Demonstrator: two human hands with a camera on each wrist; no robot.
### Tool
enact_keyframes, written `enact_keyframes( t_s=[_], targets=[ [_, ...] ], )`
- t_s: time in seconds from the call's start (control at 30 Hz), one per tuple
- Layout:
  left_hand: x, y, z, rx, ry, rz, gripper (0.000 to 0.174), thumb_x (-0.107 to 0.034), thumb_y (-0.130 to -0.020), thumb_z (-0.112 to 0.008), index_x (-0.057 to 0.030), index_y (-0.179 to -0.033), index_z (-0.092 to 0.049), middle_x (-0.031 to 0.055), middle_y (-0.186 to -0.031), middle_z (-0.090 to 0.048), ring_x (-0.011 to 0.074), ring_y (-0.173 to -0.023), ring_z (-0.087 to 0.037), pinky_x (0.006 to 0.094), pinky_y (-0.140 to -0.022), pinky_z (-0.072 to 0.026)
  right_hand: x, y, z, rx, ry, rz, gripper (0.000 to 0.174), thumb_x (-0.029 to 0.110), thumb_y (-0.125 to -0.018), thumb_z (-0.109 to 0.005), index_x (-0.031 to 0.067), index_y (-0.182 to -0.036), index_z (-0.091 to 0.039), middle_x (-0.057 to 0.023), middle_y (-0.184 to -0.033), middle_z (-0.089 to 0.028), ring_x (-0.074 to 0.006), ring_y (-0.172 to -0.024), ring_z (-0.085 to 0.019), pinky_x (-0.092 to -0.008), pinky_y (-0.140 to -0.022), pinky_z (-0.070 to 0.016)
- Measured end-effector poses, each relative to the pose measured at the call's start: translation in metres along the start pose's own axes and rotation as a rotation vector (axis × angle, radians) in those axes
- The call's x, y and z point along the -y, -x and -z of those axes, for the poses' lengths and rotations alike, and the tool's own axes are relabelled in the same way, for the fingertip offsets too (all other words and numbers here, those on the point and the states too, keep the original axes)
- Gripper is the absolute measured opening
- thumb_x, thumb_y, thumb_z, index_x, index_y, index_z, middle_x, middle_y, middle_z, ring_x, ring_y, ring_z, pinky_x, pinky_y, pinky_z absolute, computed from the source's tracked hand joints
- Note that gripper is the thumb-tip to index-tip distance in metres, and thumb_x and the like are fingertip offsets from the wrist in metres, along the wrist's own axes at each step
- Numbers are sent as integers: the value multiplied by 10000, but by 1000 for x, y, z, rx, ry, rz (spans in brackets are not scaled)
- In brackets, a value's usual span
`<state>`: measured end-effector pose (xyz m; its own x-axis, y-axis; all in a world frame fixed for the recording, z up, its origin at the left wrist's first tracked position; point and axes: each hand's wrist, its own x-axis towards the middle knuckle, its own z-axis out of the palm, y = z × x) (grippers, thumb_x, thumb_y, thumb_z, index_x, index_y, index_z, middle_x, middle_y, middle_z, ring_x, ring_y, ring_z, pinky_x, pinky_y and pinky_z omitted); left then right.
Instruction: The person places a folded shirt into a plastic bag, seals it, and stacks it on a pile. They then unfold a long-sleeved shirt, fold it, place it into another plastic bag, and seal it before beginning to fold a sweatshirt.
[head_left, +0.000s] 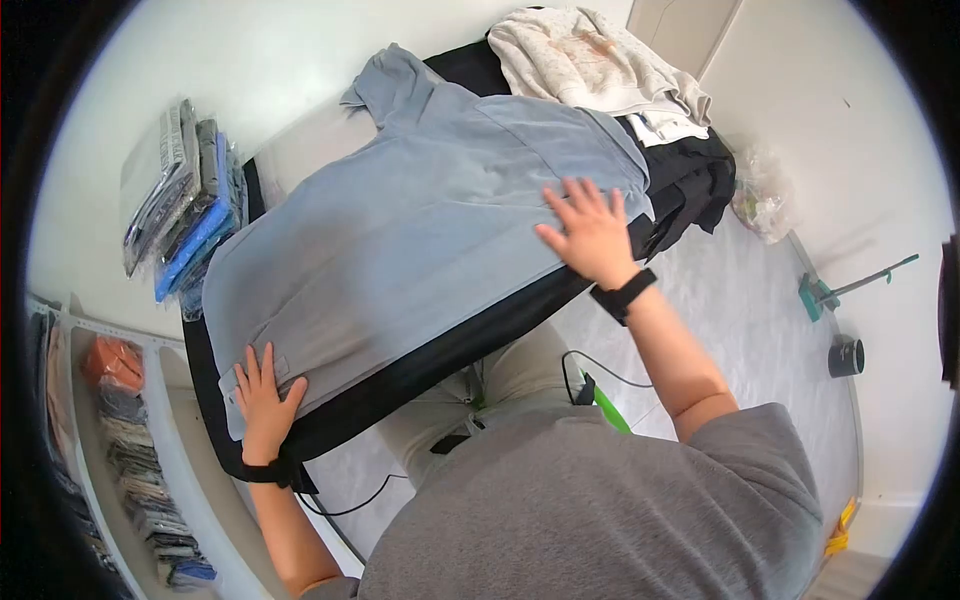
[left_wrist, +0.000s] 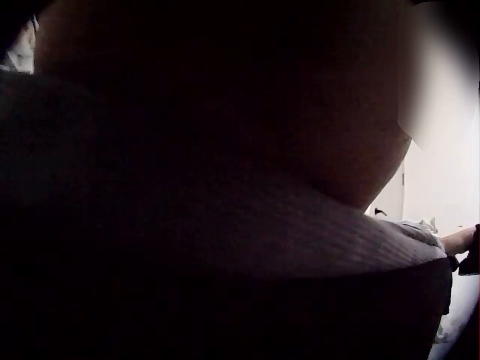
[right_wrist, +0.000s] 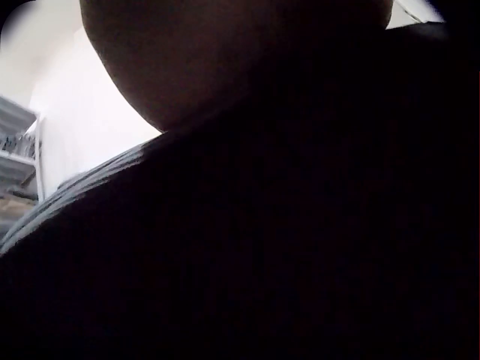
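A grey-blue short-sleeved shirt (head_left: 430, 210) lies spread across a table covered in black cloth (head_left: 400, 405), one sleeve pointing to the far side. My left hand (head_left: 264, 412) rests with spread fingers on the shirt's hem corner at the near left. Over the shirt's near right edge is my right hand (head_left: 596, 238), its fingers straight and fanned out, slightly blurred. Neither hand grips the fabric. Both wrist views are mostly dark, filled by the close underside of each hand and cloth.
Bagged folded clothes (head_left: 185, 200) are stacked at the table's left. A cream patterned sweatshirt (head_left: 590, 60) and black garments (head_left: 690, 180) lie at the far right. Shelves of packed clothes (head_left: 145, 470) stand at lower left. A plastic bag (head_left: 765, 195) and a dustpan (head_left: 812, 298) are on the floor.
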<state>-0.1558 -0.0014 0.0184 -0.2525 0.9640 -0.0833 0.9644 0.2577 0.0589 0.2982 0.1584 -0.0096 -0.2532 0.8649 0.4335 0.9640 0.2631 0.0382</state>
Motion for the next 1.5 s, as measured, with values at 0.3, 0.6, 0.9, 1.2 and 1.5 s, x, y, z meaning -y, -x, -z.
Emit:
enact_keyframes(
  t_s=[0.3, 0.6, 0.9, 1.2, 1.5],
  targets=[
    [9, 2, -2, 37, 32, 20, 764, -479, -795, -581, -211, -1425, -243, 141, -1497, -127, 426, -1358, -78, 605, -1044, -67, -27, -5, -2, 194, -207, -79, 568, 507, -843, -505, 212, -1322, -423, -165, -1374, -381, -374, -1302, -294, -567, -1030, -224],
    [11, -3, 11, 140, 13, 26, 858, -568, -757, -580, -196, -1434, -206, 165, -1498, -99, 455, -1351, -58, 608, -1043, -76, 100, -48, 26, 474, -228, 460, 595, 445, -875, -482, 208, -1392, -305, -143, -1464, -228, -346, -1348, -212, -600, -1031, -204],
    [62, -58, 107, -40, 598, -215, 465, -149, -800, -646, -21, -1223, -503, 121, -1214, -552, 215, -1132, -508, 325, -926, -402, 39, -187, 54, 920, -775, 318, 505, 318, -876, -566, 16, -1269, -471, -138, -1219, -542, -217, -1132, -501, -307, -958, -382],
    [34, -186, 93, -319, 237, -506, 336, -103, -713, -685, -24, -1024, -586, 123, -1028, -593, 300, -1009, -526, 374, -874, -425, 14, -331, -78, 459, -437, 11, 482, 290, -680, -715, -10, -1044, -622, -178, -1019, -636, -290, -942, -605, -356, -812, -472],
    [46, -197, 83, -457, -48, -488, 118, -21, -735, -572, -54, -849, -572, 98, -823, -529, 296, -872, -517, 388, -743, -435, 34, -348, -135, 356, -573, -149, 475, 338, -674, -731, -25, -969, -649, -178, -895, -660, -251, -796, -634, -339, -740, -489]
  ],
)
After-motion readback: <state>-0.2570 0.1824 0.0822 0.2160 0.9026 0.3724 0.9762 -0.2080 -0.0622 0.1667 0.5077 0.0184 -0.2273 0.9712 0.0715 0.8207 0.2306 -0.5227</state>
